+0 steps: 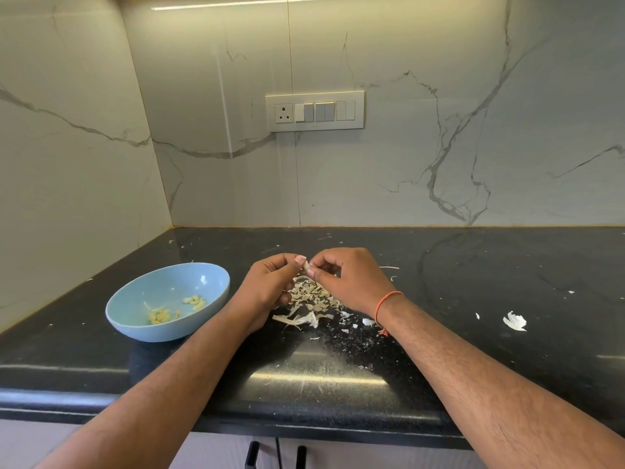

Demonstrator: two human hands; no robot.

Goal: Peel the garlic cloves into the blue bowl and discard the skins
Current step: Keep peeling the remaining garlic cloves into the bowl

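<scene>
A small garlic clove (306,265) is pinched between the fingertips of my left hand (270,286) and my right hand (348,279), both held just above the black counter. Under the hands lies a heap of dry garlic skins (313,299). The blue bowl (135,299) stands on the counter to the left of my left hand, tilted a little, with several peeled cloves (160,314) inside. My right wrist carries an orange thread.
The black stone counter (473,299) meets marble walls at the back and left, forming a corner. Loose skin bits are scattered about, with a larger white piece of skin (514,321) at the right. A switch panel (314,111) is on the back wall. Cabinet handles show below the front edge.
</scene>
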